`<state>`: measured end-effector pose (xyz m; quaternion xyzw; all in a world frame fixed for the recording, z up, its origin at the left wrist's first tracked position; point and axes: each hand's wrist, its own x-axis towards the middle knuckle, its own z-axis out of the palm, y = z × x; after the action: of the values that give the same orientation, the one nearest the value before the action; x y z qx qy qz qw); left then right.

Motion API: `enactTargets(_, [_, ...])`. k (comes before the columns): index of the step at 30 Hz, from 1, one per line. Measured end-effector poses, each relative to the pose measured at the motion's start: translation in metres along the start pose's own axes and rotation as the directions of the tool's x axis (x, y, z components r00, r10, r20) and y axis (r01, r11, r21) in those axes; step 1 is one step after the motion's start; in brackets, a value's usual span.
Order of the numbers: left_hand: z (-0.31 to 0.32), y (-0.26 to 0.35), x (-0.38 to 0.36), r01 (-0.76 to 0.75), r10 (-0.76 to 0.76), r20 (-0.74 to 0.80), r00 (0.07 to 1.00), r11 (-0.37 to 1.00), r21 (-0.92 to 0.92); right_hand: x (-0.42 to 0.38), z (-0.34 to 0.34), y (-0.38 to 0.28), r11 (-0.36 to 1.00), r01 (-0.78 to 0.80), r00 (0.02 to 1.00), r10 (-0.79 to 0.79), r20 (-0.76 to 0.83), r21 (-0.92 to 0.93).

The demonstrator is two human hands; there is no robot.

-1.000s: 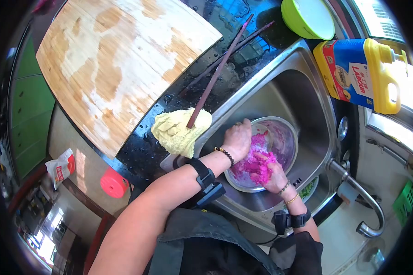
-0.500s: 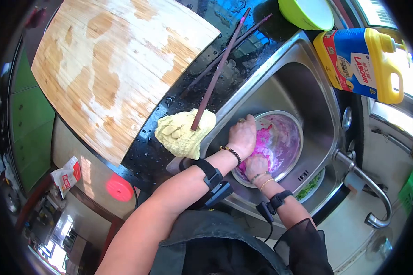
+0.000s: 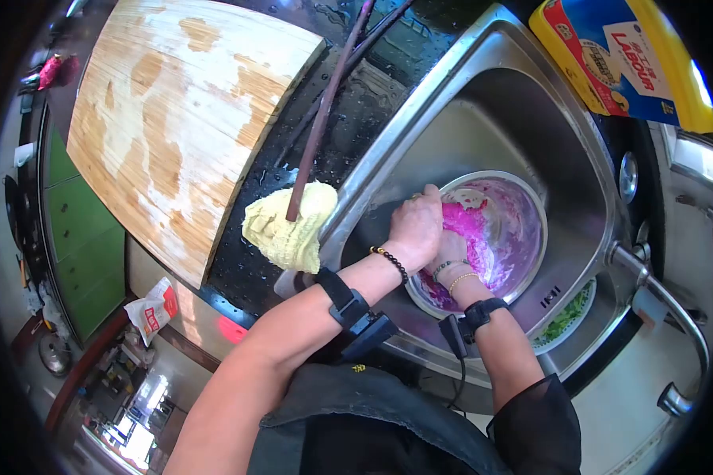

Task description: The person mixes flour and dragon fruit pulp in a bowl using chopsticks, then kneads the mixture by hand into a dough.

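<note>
Kneading now: right hand [image 3: 449,247] has slid under left hand [image 3: 417,223], both clenched into pink dough [image 3: 474,226] in bowl [image 3: 523,198].

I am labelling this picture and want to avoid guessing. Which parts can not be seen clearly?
- Right hand: mostly hidden behind the left hand, head view.
- Pink dough: partly covered by both hands.
- Yellow bottle: cut off by the top edge.
- Chopsticks: far ends cut off at the top.
- Tap: spout lost in the dark lens rim.

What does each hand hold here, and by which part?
Left hand grips the metal bowl by its near-left rim. Right hand, mostly hidden, presses into the pink dough.
</note>
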<state>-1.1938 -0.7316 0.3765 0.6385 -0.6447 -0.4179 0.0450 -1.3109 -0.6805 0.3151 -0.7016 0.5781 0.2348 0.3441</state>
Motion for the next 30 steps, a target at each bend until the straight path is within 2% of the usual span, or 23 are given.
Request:
enactTargets(4, [0.005,-0.007,0.001,-0.088,0.091,-0.075,0.993,0.995,0.039,0.014,-0.007,0.003,0.998,0.023,0.998,-0.021,-0.054,0.050])
enactTargets(6, [0.006,-0.008,-0.001,-0.104,0.104,-0.071,0.992,0.995,0.015,0.020,-0.002,0.012,0.996,0.077,0.996,-0.079,0.028,0.051])
enactTargets(7, [0.007,-0.009,0.001,-0.114,0.116,-0.096,0.989,0.993,0.022,0.018,-0.004,0.016,0.995,0.087,0.996,-0.087,0.002,0.040])
enactTargets(9, [0.010,-0.009,0.001,-0.098,0.103,-0.087,0.991,0.994,0.056,0.001,0.005,0.028,0.975,0.091,0.995,-0.080,-0.059,0.203])
enactTargets(11, [0.008,-0.006,0.001,-0.113,0.116,-0.109,0.987,0.993,0.030,-0.008,0.034,0.048,0.962,0.133,0.987,-0.106,-0.123,0.240])
enactTargets(12, [0.008,-0.006,0.001,-0.117,0.120,-0.108,0.987,0.993,0.031,-0.009,0.052,0.057,0.730,0.179,0.983,-0.107,-0.149,0.659])
enactTargets(13, [0.008,-0.007,0.002,-0.117,0.120,-0.106,0.987,0.993,0.032,-0.014,0.052,0.056,0.328,0.193,0.981,-0.100,-0.169,0.925])
enactTargets(14, [0.008,-0.006,0.003,-0.112,0.114,-0.115,0.987,0.993,0.027,-0.024,0.048,0.063,0.335,0.195,0.980,-0.108,-0.168,0.922])
enactTargets(16, [0.009,-0.008,0.003,-0.068,0.072,-0.112,0.991,0.997,0.039,-0.066,-0.002,0.054,0.717,0.265,0.958,-0.274,-0.089,0.645])
enactTargets(17, [0.009,-0.009,0.003,-0.059,0.063,-0.112,0.992,0.998,0.032,-0.080,-0.014,0.055,0.720,0.262,0.957,-0.278,-0.079,0.643])
enactTargets(19, [0.007,-0.008,0.002,-0.089,0.092,-0.125,0.988,0.996,0.032,-0.101,-0.033,0.058,0.847,0.449,0.893,-0.413,-0.179,0.285])
enactTargets(20, [0.007,-0.007,0.002,-0.081,0.083,-0.125,0.989,0.996,0.025,-0.107,-0.044,0.057,0.847,0.449,0.893,-0.417,-0.169,0.284])
enactTargets(22, [0.008,-0.005,0.002,-0.084,0.085,-0.125,0.988,0.996,0.018,-0.113,-0.058,0.056,0.853,0.474,0.861,-0.397,-0.319,0.217])
enactTargets(23, [0.008,-0.005,0.002,-0.081,0.082,-0.125,0.989,0.997,0.015,-0.107,-0.060,0.055,0.854,0.474,0.861,-0.398,-0.315,0.216])
enactTargets(27, [0.009,-0.010,0.005,-0.087,0.088,-0.102,0.991,0.996,0.016,-0.041,-0.056,0.034,0.921,0.384,0.825,-0.375,-0.423,-0.067])
enactTargets(28, [0.010,-0.010,0.005,-0.094,0.095,-0.103,0.990,0.995,0.019,-0.022,-0.058,0.021,0.965,0.232,0.960,-0.247,-0.129,-0.119])
enactTargets(29, [0.010,-0.009,0.004,-0.096,0.097,-0.101,0.990,0.995,0.020,-0.007,-0.059,0.009,0.972,0.094,0.985,-0.059,0.162,-0.215])
enactTargets(30, [0.009,-0.008,0.004,-0.104,0.106,-0.101,0.989,0.994,0.022,0.001,-0.057,0.001,0.973,0.089,0.986,-0.055,0.160,-0.214])
